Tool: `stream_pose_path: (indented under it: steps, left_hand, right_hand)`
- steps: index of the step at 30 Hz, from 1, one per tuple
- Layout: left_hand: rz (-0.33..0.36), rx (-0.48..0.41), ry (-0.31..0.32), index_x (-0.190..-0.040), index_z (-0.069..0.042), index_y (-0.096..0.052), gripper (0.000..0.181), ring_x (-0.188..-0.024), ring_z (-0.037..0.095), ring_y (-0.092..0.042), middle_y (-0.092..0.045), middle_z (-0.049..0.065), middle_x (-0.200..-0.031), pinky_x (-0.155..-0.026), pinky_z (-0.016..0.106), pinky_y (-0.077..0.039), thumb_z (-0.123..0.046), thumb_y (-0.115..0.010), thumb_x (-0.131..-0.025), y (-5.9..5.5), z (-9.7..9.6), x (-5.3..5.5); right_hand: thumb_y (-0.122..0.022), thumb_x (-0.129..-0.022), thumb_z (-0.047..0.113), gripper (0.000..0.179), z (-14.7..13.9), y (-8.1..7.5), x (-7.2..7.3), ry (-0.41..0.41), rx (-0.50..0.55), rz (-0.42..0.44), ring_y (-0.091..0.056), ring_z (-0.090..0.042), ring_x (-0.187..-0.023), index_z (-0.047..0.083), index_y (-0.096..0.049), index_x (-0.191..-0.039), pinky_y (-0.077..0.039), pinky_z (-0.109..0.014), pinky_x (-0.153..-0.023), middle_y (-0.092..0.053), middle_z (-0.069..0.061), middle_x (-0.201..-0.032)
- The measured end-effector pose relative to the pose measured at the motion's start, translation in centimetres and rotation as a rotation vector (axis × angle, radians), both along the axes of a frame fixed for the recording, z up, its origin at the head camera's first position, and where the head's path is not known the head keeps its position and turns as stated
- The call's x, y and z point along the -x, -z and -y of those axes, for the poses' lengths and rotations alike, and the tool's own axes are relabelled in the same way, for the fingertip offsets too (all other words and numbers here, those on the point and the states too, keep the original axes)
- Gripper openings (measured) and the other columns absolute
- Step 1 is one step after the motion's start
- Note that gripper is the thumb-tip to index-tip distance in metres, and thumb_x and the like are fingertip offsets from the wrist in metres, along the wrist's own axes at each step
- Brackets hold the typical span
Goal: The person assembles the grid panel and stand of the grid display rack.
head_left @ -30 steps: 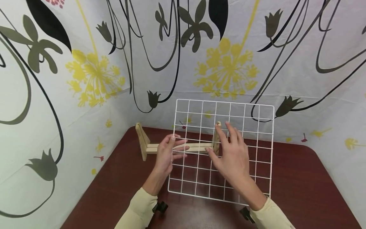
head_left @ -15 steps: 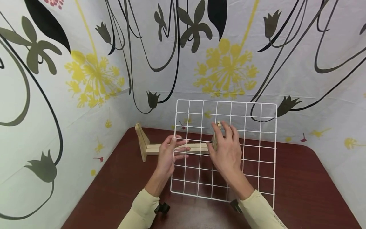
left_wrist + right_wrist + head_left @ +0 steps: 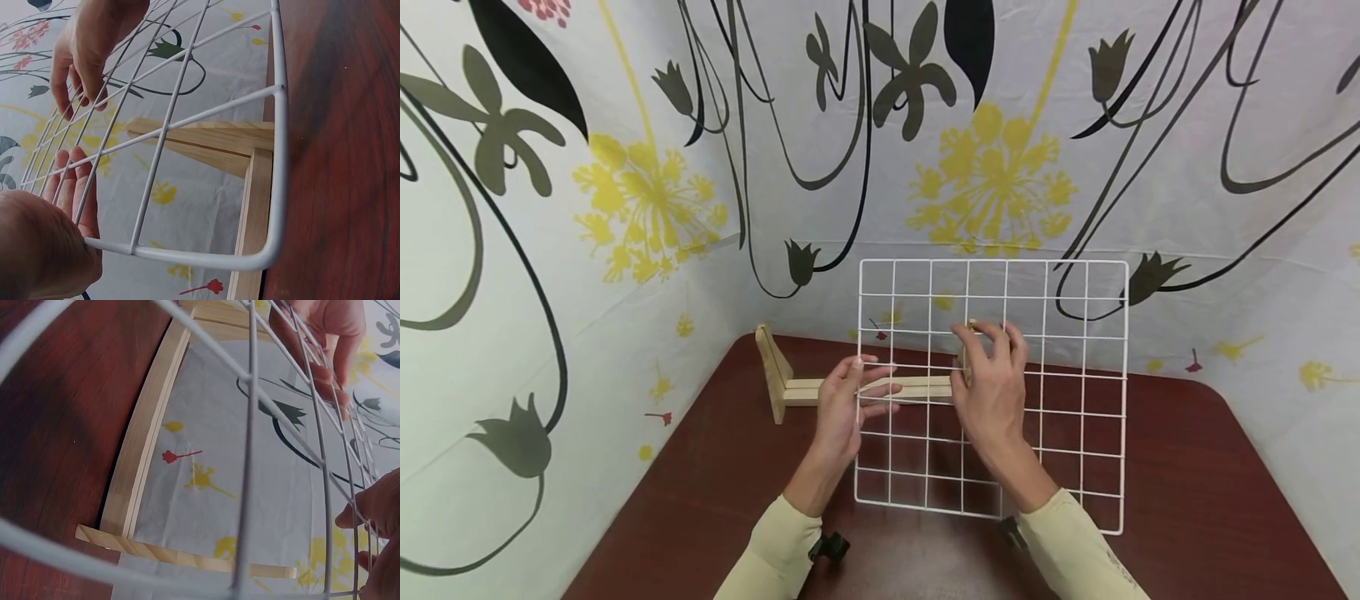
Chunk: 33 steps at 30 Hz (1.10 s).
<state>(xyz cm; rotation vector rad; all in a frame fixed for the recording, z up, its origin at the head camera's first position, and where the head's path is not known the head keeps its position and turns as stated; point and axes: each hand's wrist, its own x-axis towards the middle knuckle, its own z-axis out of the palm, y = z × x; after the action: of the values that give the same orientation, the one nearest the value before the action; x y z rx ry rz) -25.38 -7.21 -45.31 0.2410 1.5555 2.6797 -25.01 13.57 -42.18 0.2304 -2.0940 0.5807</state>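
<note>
A white wire grid panel (image 3: pixel 1124 417) stands nearly upright above the table, tilted back. My left hand (image 3: pixel 838 408) holds its left edge, thumb on the near side and the other fingers reaching behind the wires. Over the middle of the panel is my right hand (image 3: pixel 996 396), fingers loosely bent and spread, tips at the wires; whether they press on them is hard to see. Behind the panel lies a pale wooden stand (image 3: pixel 801 392), a long bar with an upright piece at each end. Its right end is mostly hidden by my right hand.
The dark red-brown table (image 3: pixel 1195 483) has rounded far corners. A white cloth (image 3: pixel 1247 225) printed with flowers hangs round its back and left side. Black wrist mounts (image 3: pixel 829 547) show at the sleeves.
My right hand has shifted left over the grid and its fingers have drawn closer together. The panel has swung slightly straighter, its lower edge moving right. The wooden stand has stayed put.
</note>
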Motion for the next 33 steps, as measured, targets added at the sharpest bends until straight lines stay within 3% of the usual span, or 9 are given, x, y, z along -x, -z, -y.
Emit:
stream_pose_path:
  steps: [4,10,22,26,30,33]
  left_hand:
    - [-0.005,-0.025,0.014,-0.121,0.0,-0.052,0.041,-0.095,0.037,-0.071,-0.066,0.026,-0.118,-0.074,0.056,-0.058,-0.035,-0.049,-0.101,0.1,-0.1,0.1]
    - [-0.017,-0.026,0.018,-0.116,-0.003,-0.055,0.039,-0.095,0.037,-0.071,-0.062,0.031,-0.12,-0.075,0.057,-0.057,-0.038,-0.051,-0.099,0.1,-0.1,0.0]
    - [-0.069,0.03,0.036,-0.11,0.004,-0.053,0.044,-0.1,0.044,-0.068,-0.064,0.032,-0.115,-0.083,0.067,-0.049,-0.039,-0.051,-0.099,-0.1,0.7,-0.2]
    - [-0.112,0.102,-0.028,-0.11,0.009,-0.052,0.046,-0.106,0.05,-0.063,-0.061,0.037,-0.115,-0.083,0.064,-0.052,-0.035,-0.051,-0.1,-0.1,1.6,-0.1]
    - [-0.182,0.224,-0.17,-0.109,0.006,-0.057,0.037,-0.109,0.046,-0.062,-0.064,0.034,-0.113,-0.082,0.057,-0.056,-0.03,-0.051,-0.1,-0.5,3.1,0.0]
    - [-0.279,0.347,-0.315,-0.111,0.002,-0.06,0.03,-0.106,0.03,-0.065,-0.067,0.025,-0.111,-0.085,0.044,-0.057,-0.025,-0.051,-0.101,-0.7,4.5,0.3]
  right_hand:
    - [-0.072,-0.069,-0.001,0.054,-0.3,-0.1,0.2,-0.042,0.02,-0.041,-0.039,-0.039,-0.129,0.019,-0.066,-0.119,-0.032,-0.046,-0.112,-0.061,-0.012,-0.122]
    - [-0.072,-0.067,0.001,0.054,-0.7,-0.3,0.1,-0.06,-0.005,-0.064,-0.043,-0.039,-0.125,0.019,-0.068,-0.118,-0.035,-0.046,-0.11,-0.064,-0.013,-0.115]
    - [-0.072,-0.065,0.007,0.048,-1.2,-0.5,-0.3,-0.036,-0.057,-0.115,-0.049,-0.041,-0.11,0.017,-0.069,-0.113,-0.037,-0.048,-0.1,-0.068,-0.012,-0.103]
    - [-0.073,-0.066,0.012,0.048,-1.5,-0.9,-0.6,-0.015,-0.051,-0.113,-0.048,-0.042,-0.106,0.018,-0.069,-0.114,-0.038,-0.048,-0.096,-0.067,-0.011,-0.1]
    - [-0.075,-0.066,0.013,0.049,-1.7,-1.2,-0.8,-0.015,-0.038,-0.113,-0.047,-0.043,-0.107,0.019,-0.069,-0.114,-0.038,-0.049,-0.095,-0.067,-0.011,-0.1]
    - [-0.076,-0.067,0.013,0.048,-1.7,-1.4,-1.0,-0.012,-0.038,-0.116,-0.047,-0.043,-0.107,0.019,-0.069,-0.114,-0.038,-0.048,-0.094,-0.066,-0.011,-0.101]
